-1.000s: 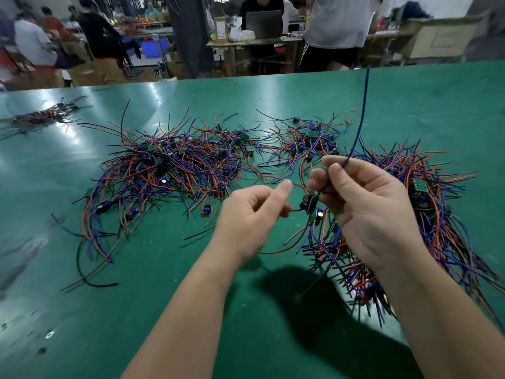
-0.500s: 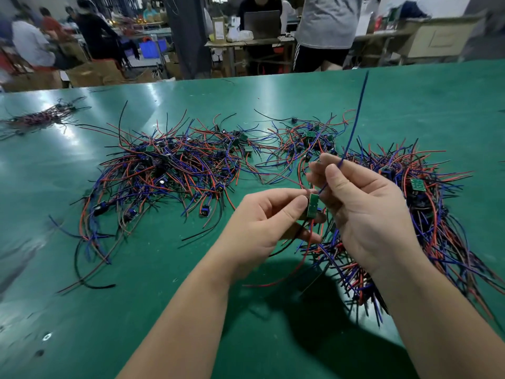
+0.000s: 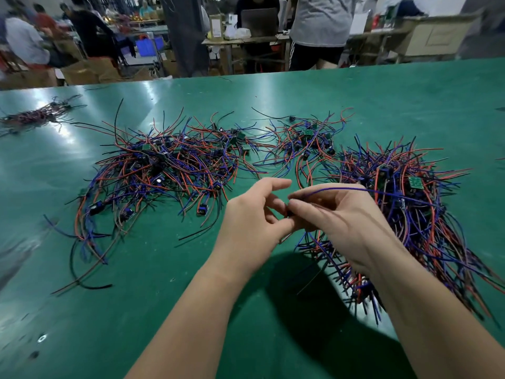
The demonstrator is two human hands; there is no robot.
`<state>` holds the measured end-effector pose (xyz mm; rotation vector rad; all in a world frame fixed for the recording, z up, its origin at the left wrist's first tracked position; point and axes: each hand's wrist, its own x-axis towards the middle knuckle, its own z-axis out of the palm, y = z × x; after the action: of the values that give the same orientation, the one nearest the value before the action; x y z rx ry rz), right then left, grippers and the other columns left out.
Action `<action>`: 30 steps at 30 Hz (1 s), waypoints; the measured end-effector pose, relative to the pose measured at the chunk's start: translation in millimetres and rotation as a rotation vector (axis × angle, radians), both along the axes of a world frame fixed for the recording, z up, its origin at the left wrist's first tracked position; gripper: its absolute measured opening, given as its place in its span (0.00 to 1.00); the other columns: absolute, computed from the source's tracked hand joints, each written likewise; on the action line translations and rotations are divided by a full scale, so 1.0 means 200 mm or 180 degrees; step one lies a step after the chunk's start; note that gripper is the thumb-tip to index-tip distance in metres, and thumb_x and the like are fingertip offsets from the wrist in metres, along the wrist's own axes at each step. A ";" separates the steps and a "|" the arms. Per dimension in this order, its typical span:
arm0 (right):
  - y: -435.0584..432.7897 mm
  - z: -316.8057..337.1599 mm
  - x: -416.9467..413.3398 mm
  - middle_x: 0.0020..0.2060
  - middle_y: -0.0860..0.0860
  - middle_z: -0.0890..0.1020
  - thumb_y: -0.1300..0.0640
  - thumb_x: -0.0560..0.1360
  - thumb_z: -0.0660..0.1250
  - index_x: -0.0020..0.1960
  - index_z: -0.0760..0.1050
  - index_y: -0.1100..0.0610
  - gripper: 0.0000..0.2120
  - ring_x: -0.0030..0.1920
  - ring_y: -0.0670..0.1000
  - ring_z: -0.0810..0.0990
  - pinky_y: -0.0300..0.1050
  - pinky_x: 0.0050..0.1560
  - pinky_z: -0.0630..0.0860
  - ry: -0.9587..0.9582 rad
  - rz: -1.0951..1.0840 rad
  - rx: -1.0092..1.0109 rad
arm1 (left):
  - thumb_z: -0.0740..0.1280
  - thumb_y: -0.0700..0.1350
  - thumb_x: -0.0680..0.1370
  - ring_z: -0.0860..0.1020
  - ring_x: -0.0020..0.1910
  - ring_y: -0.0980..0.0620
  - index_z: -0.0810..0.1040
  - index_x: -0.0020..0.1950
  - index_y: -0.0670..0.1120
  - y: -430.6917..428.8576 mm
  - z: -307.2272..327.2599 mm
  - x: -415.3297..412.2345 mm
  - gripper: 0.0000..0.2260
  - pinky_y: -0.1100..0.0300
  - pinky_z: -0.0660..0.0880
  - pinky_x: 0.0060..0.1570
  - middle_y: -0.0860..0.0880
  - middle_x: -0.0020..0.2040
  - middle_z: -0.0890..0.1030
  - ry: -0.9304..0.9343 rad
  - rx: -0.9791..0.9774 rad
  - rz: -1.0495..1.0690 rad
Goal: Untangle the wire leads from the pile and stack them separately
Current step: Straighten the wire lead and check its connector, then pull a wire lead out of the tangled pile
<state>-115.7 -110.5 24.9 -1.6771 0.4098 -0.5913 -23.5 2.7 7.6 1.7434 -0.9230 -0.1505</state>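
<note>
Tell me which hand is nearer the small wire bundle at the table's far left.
Left. The left hand is well to the right of the small wire bundle; the right hand is farther right.

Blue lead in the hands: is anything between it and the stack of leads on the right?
Nothing visible does. The left hand and right hand pinch the lead at one end; it runs over the right hand, and its far end reaches the stack.

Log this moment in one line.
left hand + right hand: pinch wire lead | lead: blue, arcs over right pile | left pile: untouched
</note>
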 end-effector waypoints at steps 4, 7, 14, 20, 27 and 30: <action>0.00 0.02 -0.01 0.31 0.53 0.84 0.60 0.72 0.71 0.39 0.82 0.56 0.04 0.33 0.48 0.81 0.46 0.37 0.81 -0.0038 -0.0244 -0.0249 | 0.78 0.43 0.67 0.74 0.26 0.57 0.83 0.50 0.51 0.00 0.02 -0.01 0.14 0.59 0.78 0.28 0.55 0.30 0.77 0.0678 -0.0119 -0.0346; 0.01 0.06 -0.04 0.25 0.45 0.81 0.58 0.71 0.72 0.38 0.82 0.59 0.05 0.25 0.38 0.76 0.29 0.27 0.70 -0.0066 -0.0382 -0.0735 | 0.75 0.42 0.69 0.72 0.26 0.57 0.84 0.43 0.57 0.00 0.04 -0.02 0.10 0.61 0.77 0.30 0.51 0.31 0.74 0.1072 -0.0163 -0.0785; -0.07 0.17 -0.11 0.24 0.49 0.79 0.53 0.67 0.73 0.36 0.79 0.57 0.08 0.22 0.45 0.73 0.36 0.24 0.73 -0.1017 -0.1021 -0.0163 | 0.72 0.39 0.74 0.69 0.35 0.51 0.84 0.49 0.48 0.02 0.04 -0.02 0.07 0.54 0.68 0.38 0.51 0.33 0.78 0.1215 0.0260 -0.1289; -0.24 0.22 -0.17 0.24 0.42 0.76 0.46 0.74 0.64 0.40 0.73 0.52 0.10 0.24 0.41 0.72 0.33 0.25 0.69 -0.1670 -0.1336 0.0845 | 0.71 0.39 0.74 0.68 0.35 0.51 0.82 0.47 0.49 0.03 0.06 -0.05 0.06 0.62 0.65 0.39 0.47 0.34 0.73 0.1352 0.0121 -0.1613; -0.19 0.14 -0.12 0.28 0.50 0.81 0.63 0.77 0.64 0.42 0.78 0.57 0.07 0.26 0.46 0.77 0.36 0.28 0.75 -0.0330 -0.0460 0.0303 | 0.81 0.43 0.60 0.76 0.29 0.57 0.79 0.35 0.52 0.03 0.09 0.03 0.13 0.65 0.73 0.35 0.52 0.32 0.78 0.2813 -0.1790 -0.1431; -0.11 0.10 -0.09 0.29 0.51 0.80 0.62 0.69 0.72 0.45 0.81 0.56 0.06 0.30 0.47 0.77 0.37 0.32 0.75 0.0228 0.0302 -0.0227 | 0.82 0.51 0.55 0.75 0.29 0.58 0.78 0.35 0.51 0.02 0.09 0.01 0.17 0.67 0.74 0.35 0.53 0.30 0.76 0.2576 -0.2164 -0.1212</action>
<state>-134.1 -133.3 44.0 -1.7795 0.3620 -0.4818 -21.5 7.1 25.9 0.7427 -0.5760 -0.6548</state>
